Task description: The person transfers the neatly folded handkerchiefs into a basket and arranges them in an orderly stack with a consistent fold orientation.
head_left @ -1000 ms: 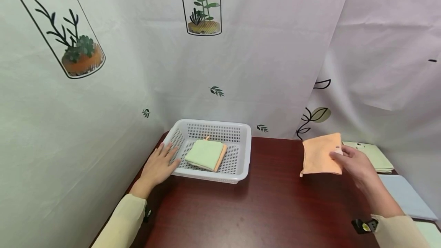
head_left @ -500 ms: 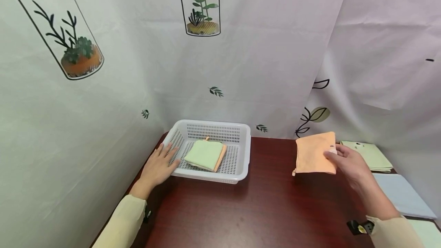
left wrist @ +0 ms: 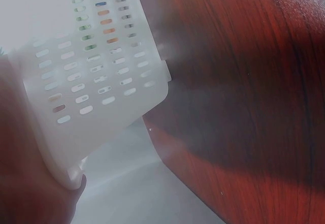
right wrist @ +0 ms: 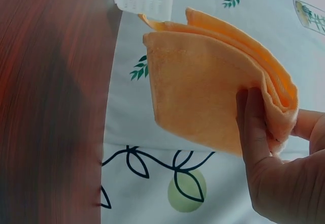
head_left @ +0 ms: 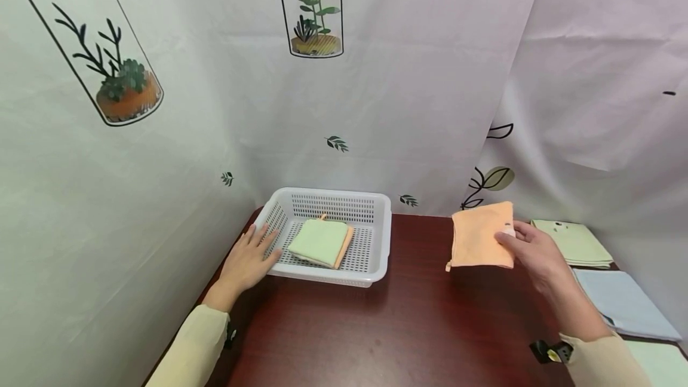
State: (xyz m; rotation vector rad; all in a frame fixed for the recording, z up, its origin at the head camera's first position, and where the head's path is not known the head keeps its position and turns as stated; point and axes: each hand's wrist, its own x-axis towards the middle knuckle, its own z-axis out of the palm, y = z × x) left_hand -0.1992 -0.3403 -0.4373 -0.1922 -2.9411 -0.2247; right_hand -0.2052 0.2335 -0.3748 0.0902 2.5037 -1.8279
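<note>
My right hand [head_left: 537,252] pinches a folded orange towel [head_left: 481,236] by its right edge, thumb on the near face, and holds it above the table. In the right wrist view the folded layers of the orange towel [right wrist: 203,87] fan apart at the far end. At the left, my left hand [head_left: 244,261] rests with spread fingers on the rim of a white perforated basket [head_left: 378,267]. Inside the basket a folded green towel [head_left: 319,240] lies on top of an orange one [head_left: 345,249]. The left wrist view shows the slotted basket wall [left wrist: 101,82] beside the hand.
Along the table's right edge lie a folded pale green towel [head_left: 575,243], a light blue one [head_left: 626,303] and a pale mint one [head_left: 658,363]. A plant-printed cloth [head_left: 408,106] hangs behind the dark red table [head_left: 376,327] and along its sides.
My right hand has carried the orange towel leftward and slightly up, uncovering more of the light blue towel. The left hand has stayed in place on the basket rim.
</note>
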